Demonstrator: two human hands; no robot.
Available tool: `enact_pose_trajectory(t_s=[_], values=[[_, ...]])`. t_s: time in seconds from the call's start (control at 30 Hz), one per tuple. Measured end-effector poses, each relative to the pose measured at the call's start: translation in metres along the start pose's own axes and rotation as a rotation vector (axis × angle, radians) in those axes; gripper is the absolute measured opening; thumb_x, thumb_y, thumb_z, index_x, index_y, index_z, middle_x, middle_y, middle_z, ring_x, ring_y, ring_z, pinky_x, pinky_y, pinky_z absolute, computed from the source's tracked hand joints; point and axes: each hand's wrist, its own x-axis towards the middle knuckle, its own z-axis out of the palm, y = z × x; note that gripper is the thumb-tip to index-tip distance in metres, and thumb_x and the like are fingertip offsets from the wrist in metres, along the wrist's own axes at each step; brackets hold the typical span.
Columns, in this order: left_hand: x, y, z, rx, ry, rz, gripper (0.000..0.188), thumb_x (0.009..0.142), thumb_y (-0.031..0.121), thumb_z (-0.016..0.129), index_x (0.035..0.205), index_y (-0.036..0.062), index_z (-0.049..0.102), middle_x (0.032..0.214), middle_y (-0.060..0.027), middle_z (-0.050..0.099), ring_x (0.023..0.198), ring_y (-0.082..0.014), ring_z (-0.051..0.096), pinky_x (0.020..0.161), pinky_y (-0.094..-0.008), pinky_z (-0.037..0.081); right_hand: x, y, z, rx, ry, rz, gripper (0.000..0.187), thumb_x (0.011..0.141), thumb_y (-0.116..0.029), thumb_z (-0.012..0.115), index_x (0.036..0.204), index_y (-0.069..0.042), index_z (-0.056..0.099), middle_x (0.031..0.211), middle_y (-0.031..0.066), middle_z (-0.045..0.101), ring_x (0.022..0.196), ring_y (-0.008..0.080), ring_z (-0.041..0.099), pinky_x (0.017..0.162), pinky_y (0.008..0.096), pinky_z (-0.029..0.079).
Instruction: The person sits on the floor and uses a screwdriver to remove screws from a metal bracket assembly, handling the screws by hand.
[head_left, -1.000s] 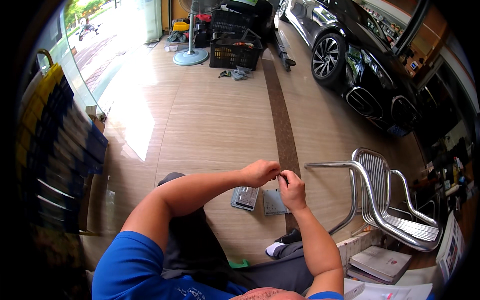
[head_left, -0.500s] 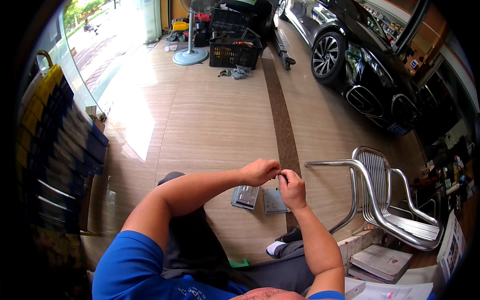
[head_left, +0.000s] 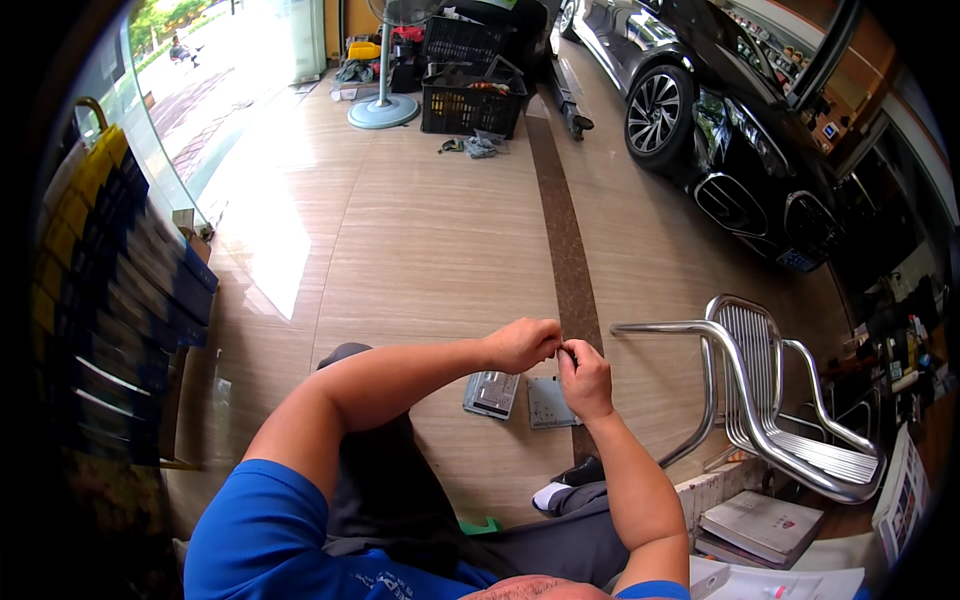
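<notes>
My left hand (head_left: 524, 345) and my right hand (head_left: 585, 380) meet fingertip to fingertip in front of me, above the floor. Both are closed in a pinch around something small and dark that I cannot make out. Below them, a silver boxy metal unit (head_left: 491, 394) lies on the tiles. Beside it to the right is a flat grey metal plate (head_left: 549, 404), partly covered by my right hand.
A chrome-framed chair (head_left: 765, 400) stands at right, near stacked books (head_left: 765, 525). Beyond it is a black car (head_left: 745, 150). Toward the back are a fan base (head_left: 384, 111) and a black crate (head_left: 470, 105). A display rack (head_left: 110, 300) stands at left.
Both hands stay almost in the same place, still pinched together. The view has shifted very slightly.
</notes>
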Motion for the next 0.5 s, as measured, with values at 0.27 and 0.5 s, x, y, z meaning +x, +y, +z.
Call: enact_pose_trajectory(t_s=[0.27,0.5], values=[[0.0009,0.0001,-0.0005,-0.016,-0.023,-0.012,0.015,0.095,0.014,0.052,0.092,-0.0002,0.056,0.080,-0.0153,0.067,0.075,-0.0279,0.068,0.067,-0.0375,0.054,-0.0002,0.0021,0.0010,0.004,-0.003,-0.002,0.005,0.086,-0.005,0.062,0.090,-0.002,0.062,0.086,0.0178,0.066,0.080,0.0369,0.065,0.067,0.0411,0.051],[0.0010,0.0012,-0.0009,-0.072,-0.038,-0.080,0.026,0.098,0.025,0.054,0.093,-0.0003,0.057,0.081,-0.0144,0.067,0.075,-0.0243,0.068,0.067,-0.0354,0.054,0.0003,-0.0021,-0.0014,0.031,-0.018,0.010,0.006,0.087,-0.006,0.062,0.091,-0.002,0.063,0.088,0.0172,0.066,0.081,0.0364,0.065,0.068,0.0412,0.052]])
